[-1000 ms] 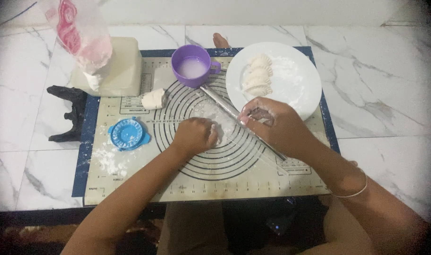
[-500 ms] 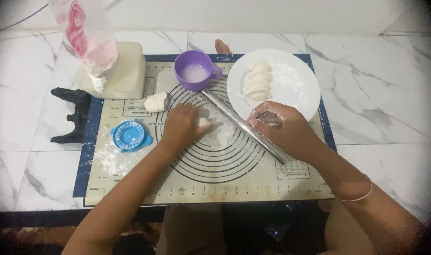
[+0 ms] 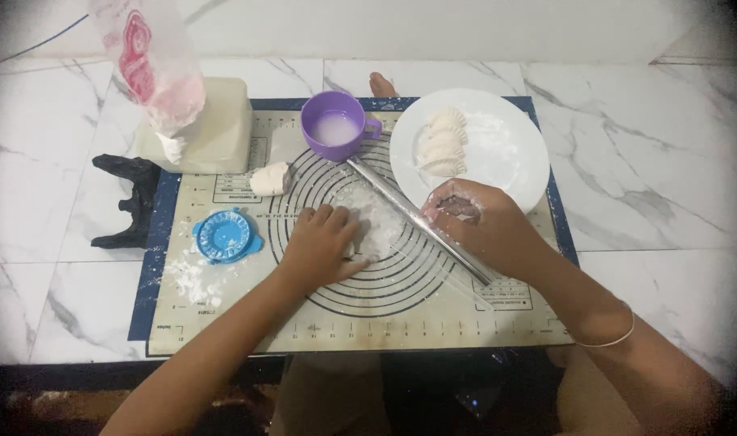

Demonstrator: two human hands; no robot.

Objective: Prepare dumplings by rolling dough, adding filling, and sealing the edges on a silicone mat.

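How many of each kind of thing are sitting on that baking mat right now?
Purple cup: 1
White plate: 1
Folded dumplings on the plate: 3
Metal rolling pin: 1
Blue dumpling press: 1
Dough lump: 1
Flat dough round: 1
Total: 9

The near part of the mat (image 3: 360, 327) is bare; farther back the rolling pin (image 3: 421, 222), purple cup (image 3: 334, 127) and plate (image 3: 510, 173) block the way.
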